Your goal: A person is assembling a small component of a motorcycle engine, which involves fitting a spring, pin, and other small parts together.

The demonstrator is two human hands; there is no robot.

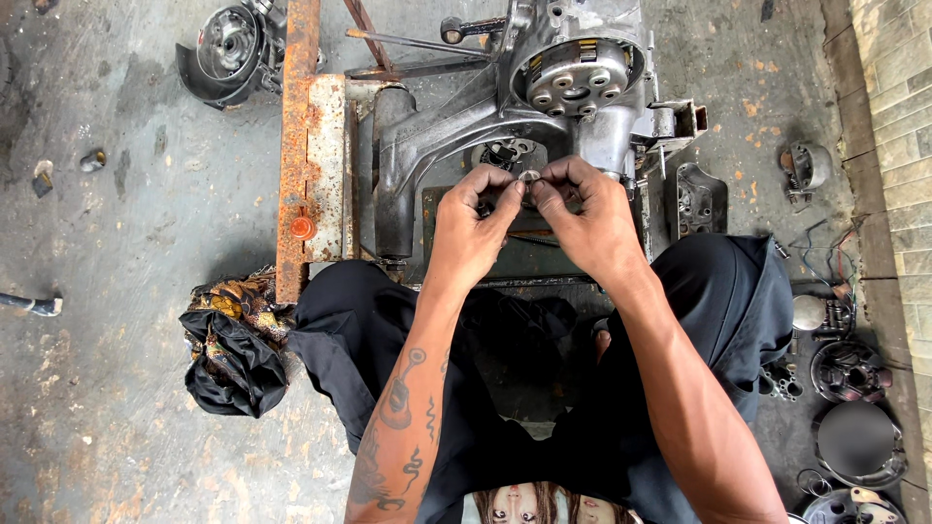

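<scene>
The small metal ring (529,177) sits pinched between the fingertips of both hands, directly above the dark plate and just in front of the engine casing (544,107). It looks easy to lose: if either pinch slackens, the ring could drop between the person's knees onto the stained concrete floor (126,243), or roll under the rusty steel frame (299,146) to the left of the grip. Oily fingers would likely make that slip more probable. The left hand (473,228) has its grip drawn together, thumb and forefinger closed on the ring's left edge. The right hand (587,218) likewise clamps the ring's right edge, its other fingers curled in.
</scene>
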